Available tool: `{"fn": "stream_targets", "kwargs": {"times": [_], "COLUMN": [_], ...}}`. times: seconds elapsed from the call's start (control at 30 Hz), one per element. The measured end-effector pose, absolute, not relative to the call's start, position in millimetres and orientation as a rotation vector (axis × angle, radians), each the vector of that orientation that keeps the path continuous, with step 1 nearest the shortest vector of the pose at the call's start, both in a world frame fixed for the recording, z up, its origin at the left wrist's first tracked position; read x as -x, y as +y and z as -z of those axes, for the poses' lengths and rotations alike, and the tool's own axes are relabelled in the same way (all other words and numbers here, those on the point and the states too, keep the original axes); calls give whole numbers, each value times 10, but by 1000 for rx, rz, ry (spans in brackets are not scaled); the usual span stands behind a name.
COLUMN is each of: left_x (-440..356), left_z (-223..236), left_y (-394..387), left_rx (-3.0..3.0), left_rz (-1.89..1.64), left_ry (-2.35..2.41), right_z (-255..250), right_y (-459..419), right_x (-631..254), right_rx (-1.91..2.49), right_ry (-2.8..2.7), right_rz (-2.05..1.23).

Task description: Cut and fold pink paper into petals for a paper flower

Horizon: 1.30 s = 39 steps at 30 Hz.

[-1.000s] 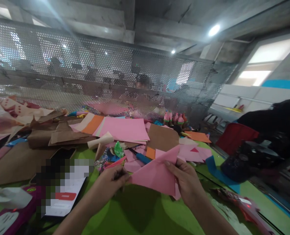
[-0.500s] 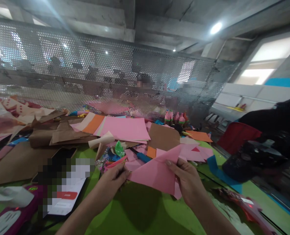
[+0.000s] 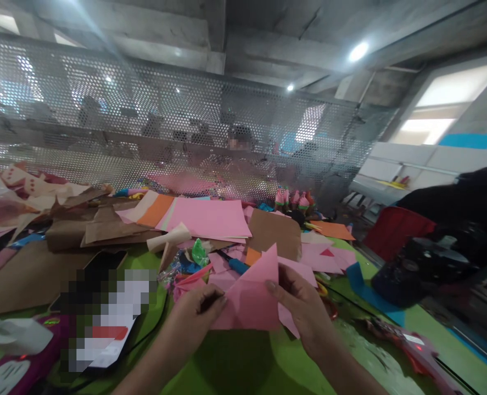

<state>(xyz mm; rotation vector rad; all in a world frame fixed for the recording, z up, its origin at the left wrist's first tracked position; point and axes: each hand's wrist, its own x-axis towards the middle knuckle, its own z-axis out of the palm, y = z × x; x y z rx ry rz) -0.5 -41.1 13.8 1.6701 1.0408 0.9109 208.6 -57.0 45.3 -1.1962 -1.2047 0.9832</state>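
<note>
A folded sheet of pink paper (image 3: 249, 299) is held above the green table (image 3: 227, 365), with one pointed corner sticking up. My left hand (image 3: 204, 310) pinches its left edge between thumb and fingers. On the right edge, my right hand (image 3: 296, 299) grips it, thumb in front and fingers behind. Just behind the paper lie a tool with a blue handle (image 3: 238, 266), partly covered, and loose pink paper scraps (image 3: 222, 278). A crumpled green piece (image 3: 199, 252) sits near my left hand.
Stacked pink sheets (image 3: 208, 216) and brown card (image 3: 276, 230) lie behind. To the left are phones (image 3: 105, 348) and a purple power strip (image 3: 41, 359). A pink glue gun (image 3: 418, 345) rests at right. A perforated metal screen (image 3: 164, 126) stands at the back.
The pink paper has shifted left and turned so its corner points up. My right hand moved left with it, and my left hand has moved slightly right along its edge.
</note>
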Motion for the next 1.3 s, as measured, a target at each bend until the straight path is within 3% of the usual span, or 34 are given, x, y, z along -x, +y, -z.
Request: {"fn": "stream_targets", "kwargs": {"times": [0.13,0.57,1.3], "left_x": [15,-25,-159], "left_z": [-121,-135,-117], "left_y": [-403,-470,-500], "left_rx": [-1723,-2009,-1867], "left_rz": [-1014,-1051,-1132], "left_ry": [1141,1340,1509], "right_z": [-444,-476,-382], "right_y": [-547,-647,-731], "right_x": [-2141,-1958,-1832], "right_rx": [1228,1135,1071], "right_ry": [-1183,-1158,-1125], "right_rz": [-795,-1239,-1429]}}
